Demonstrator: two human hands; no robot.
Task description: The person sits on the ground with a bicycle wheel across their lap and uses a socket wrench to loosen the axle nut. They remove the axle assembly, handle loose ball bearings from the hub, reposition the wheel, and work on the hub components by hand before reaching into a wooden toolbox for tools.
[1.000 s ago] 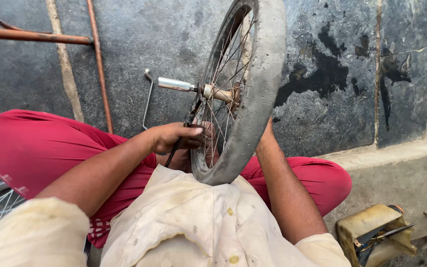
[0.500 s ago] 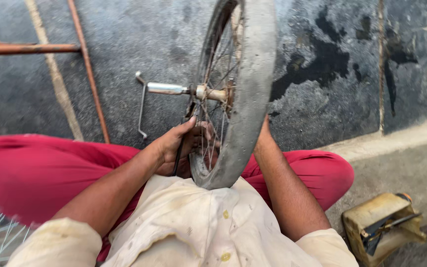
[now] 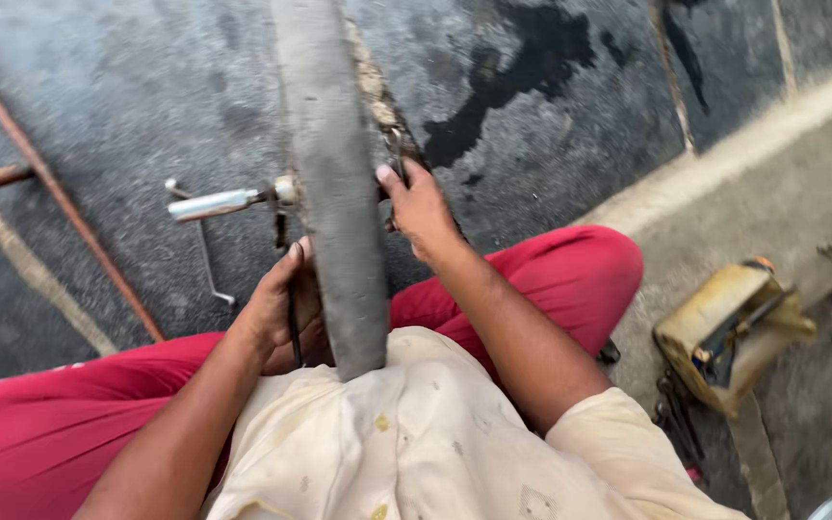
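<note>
A bicycle wheel with a grey tyre (image 3: pixel 334 193) stands upright between my knees, seen edge-on, its lower end against my cream shirt. A shiny axle peg (image 3: pixel 212 204) sticks out to the left of the hub. My left hand (image 3: pixel 281 303) is on the left side of the wheel, fingers closed around a thin dark spoke or rod low down. My right hand (image 3: pixel 419 207) is on the right side, fingers curled into the spokes near the hub. What the right fingers grip is hidden by the tyre.
I sit on dark pavement in red trousers (image 3: pixel 532 279). A rusty metal frame tube (image 3: pixel 60 202) runs diagonally at left. A thin bent rod (image 3: pixel 206 260) lies under the peg. A worn yellow tool box (image 3: pixel 724 327) with tools sits right, by a pale concrete kerb (image 3: pixel 743 144).
The view has swung so the wheel is now edge-on. My right hand has come up from behind the rim to the hub. My left hand stays low on the spokes.
</note>
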